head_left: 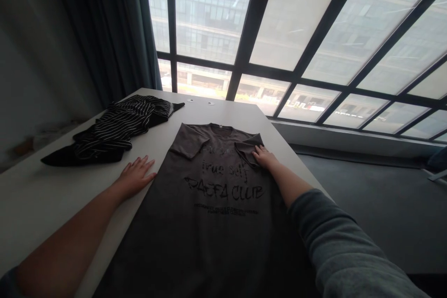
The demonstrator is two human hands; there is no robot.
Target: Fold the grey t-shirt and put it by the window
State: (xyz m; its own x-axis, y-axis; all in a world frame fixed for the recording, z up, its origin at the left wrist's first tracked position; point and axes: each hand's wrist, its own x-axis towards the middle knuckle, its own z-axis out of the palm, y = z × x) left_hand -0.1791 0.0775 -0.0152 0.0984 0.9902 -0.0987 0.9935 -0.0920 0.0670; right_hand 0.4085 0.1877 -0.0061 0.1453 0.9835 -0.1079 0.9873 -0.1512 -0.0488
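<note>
A dark grey T-shirt (223,233) with black lettering lies front up along the table, its collar at the far end. Both short sleeves are turned inward over the chest. My right hand (264,155) rests on the right sleeve, fingers stretched out and lying flat. To the left of the shirt, my left hand (137,176) lies flat on the white table (80,195) with its fingers apart, the thumb close to the shirt's edge. Neither hand grips anything. The shirt's lower hem is out of view.
A crumpled black garment with white stripes (122,123) lies at the table's far left. Two small white fittings (210,103) sit near the far edge. Beyond stand large dark-framed windows (240,63) and a dark curtain (115,28). Grey floor shows at the right.
</note>
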